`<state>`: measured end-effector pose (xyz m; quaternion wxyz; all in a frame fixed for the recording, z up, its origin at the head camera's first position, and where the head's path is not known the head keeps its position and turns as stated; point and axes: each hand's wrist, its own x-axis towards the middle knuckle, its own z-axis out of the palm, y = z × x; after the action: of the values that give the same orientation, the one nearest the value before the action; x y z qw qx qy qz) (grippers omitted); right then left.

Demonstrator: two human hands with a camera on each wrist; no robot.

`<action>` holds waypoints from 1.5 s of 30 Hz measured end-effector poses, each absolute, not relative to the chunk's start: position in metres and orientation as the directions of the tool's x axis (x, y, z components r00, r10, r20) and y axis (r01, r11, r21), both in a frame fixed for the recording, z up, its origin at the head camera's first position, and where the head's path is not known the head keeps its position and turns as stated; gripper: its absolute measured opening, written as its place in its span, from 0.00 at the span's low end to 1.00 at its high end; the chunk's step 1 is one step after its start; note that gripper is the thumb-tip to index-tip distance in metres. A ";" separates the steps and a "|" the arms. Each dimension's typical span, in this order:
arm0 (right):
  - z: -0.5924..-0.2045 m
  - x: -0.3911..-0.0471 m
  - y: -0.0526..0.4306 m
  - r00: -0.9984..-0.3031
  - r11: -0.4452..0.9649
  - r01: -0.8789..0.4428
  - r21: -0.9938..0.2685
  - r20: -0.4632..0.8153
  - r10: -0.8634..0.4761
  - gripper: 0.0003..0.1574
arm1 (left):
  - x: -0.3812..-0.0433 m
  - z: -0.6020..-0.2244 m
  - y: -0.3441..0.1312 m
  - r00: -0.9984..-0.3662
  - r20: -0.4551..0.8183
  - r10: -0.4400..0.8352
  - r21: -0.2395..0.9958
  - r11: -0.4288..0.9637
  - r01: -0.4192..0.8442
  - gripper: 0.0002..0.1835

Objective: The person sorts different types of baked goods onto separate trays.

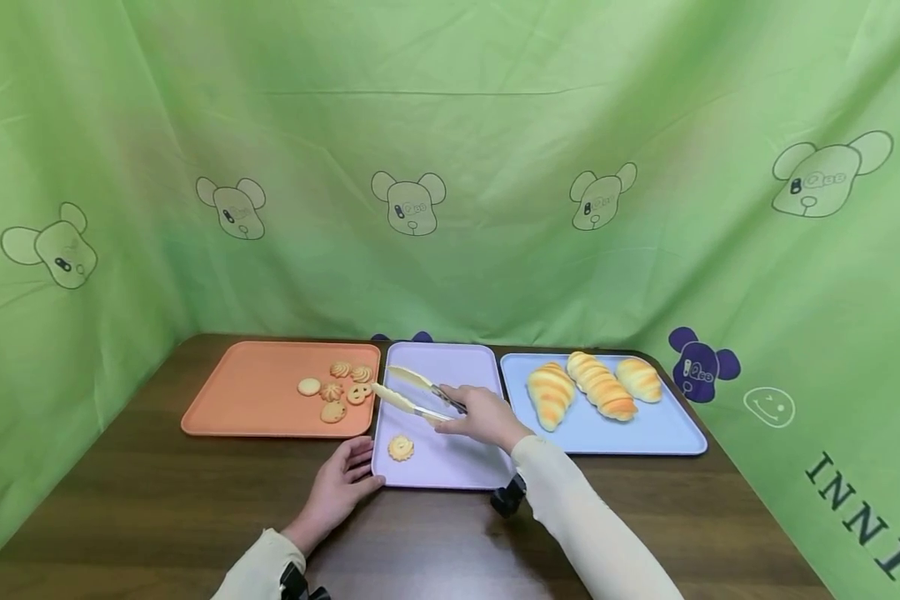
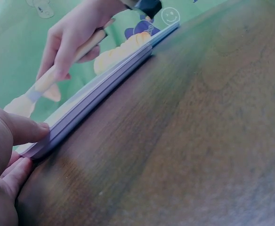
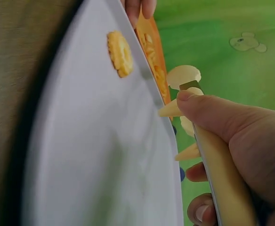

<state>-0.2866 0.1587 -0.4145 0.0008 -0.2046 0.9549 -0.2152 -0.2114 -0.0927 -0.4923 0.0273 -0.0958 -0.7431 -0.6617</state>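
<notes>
My right hand (image 1: 486,415) grips a pair of tongs (image 1: 397,401) with cream tips, above the lavender tray (image 1: 457,467). The tongs' arms stand apart with nothing between them, tips toward the orange tray (image 1: 247,396). One round, scalloped cookie (image 1: 401,448) lies at the front left of the lavender tray. My left hand (image 1: 339,485) holds that tray's front left corner; in the left wrist view its thumb (image 2: 31,132) lies on the rim and fingers show lower down. Several cookies (image 1: 333,412) lie on the orange tray's right side.
To the right, a light blue tray (image 1: 667,435) bears three bread rolls, among them a long striped one (image 1: 602,386). All three trays stand side by side on a dark wooden table (image 1: 195,500). A green printed curtain (image 1: 495,275) hangs behind.
</notes>
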 end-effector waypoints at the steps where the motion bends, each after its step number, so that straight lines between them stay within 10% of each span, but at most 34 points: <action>1: -0.414 -0.284 0.161 -0.915 0.824 -0.393 -0.408 0.088 -0.393 0.46 | -0.211 -0.492 -0.093 -0.980 0.168 0.107 0.978 0.107 0.180 0.30; 45: -0.411 -0.214 0.213 -0.784 0.735 -0.612 -0.294 0.101 -0.612 0.47 | -0.211 -0.494 -0.092 -0.978 0.182 0.101 0.976 0.101 0.192 0.30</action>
<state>-0.2142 0.2128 -0.4107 0.0015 -0.3286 0.9313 -0.1574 -0.2109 -0.0919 -0.4944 0.0340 -0.0989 -0.7410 -0.6633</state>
